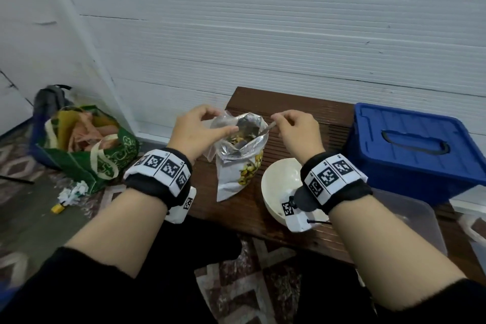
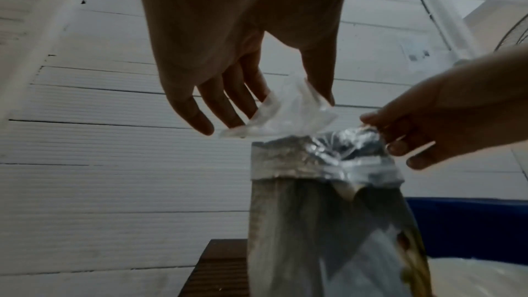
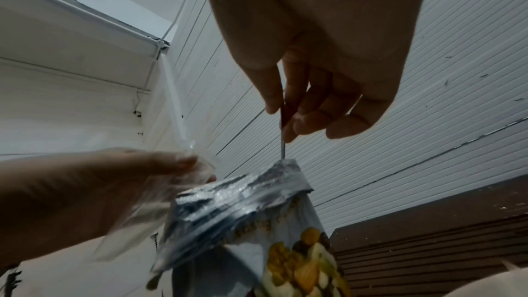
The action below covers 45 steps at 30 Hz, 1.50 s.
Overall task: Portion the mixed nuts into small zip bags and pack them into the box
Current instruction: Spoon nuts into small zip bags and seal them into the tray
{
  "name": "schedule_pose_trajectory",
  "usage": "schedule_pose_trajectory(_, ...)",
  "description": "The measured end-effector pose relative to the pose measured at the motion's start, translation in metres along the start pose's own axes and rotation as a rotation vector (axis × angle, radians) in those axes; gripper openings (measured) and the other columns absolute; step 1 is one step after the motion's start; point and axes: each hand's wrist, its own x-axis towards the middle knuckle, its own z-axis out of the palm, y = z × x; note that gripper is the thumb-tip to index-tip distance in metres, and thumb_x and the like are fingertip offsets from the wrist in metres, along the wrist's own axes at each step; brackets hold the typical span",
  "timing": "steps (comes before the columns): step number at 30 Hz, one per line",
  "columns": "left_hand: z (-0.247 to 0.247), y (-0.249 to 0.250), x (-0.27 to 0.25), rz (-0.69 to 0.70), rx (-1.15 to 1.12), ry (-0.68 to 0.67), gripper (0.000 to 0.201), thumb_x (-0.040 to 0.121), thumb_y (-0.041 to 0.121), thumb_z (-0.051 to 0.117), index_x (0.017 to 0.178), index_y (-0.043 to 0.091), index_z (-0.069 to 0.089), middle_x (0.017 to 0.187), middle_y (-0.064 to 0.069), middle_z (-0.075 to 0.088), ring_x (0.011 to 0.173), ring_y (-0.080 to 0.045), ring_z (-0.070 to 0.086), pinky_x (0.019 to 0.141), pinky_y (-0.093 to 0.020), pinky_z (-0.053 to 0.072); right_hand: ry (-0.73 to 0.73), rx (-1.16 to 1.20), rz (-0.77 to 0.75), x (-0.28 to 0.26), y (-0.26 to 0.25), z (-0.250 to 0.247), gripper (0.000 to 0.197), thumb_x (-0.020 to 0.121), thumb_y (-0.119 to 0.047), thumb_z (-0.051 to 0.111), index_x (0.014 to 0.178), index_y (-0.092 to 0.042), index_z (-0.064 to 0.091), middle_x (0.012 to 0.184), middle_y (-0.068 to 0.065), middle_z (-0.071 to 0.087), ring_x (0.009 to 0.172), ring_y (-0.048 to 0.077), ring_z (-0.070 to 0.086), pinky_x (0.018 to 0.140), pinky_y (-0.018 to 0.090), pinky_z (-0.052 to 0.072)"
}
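Note:
An open foil bag of mixed nuts (image 1: 238, 163) stands on the brown wooden bench (image 1: 328, 123). My left hand (image 1: 213, 123) pinches a small clear zip bag (image 1: 220, 121) by its rim, right beside the foil bag's mouth. My right hand (image 1: 282, 122) pinches the handle of a metal spoon (image 1: 268, 128); its bowl is down inside the foil bag among the nuts. In the right wrist view the spoon handle (image 3: 283, 141) runs from my fingers into the foil bag (image 3: 243, 207). The left wrist view shows the clear zip bag (image 2: 285, 112) held between thumb and fingers.
A white bowl (image 1: 278, 184) sits just right of the foil bag. A blue lidded box (image 1: 410, 150) stands at the bench's right end, with a clear plastic container (image 1: 415, 221) in front of it. A green shopping bag (image 1: 86, 147) and paper scraps lie on the floor at left.

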Motion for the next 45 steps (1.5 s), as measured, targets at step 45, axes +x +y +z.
schedule_pose_trajectory(45,0.016,-0.001,-0.003,0.015,-0.031,-0.022,0.038,0.063,0.035,0.087,0.092,0.029,0.063,0.092,0.018,0.062,0.090,0.008,0.055,0.078,-0.015,0.044,0.045,-0.113,0.155,0.003,0.022,0.012,0.011,0.086,-0.023,0.063,0.085,-0.017,0.072,0.079,-0.002,0.070,0.085,0.014,0.064,0.079,0.029,0.051)
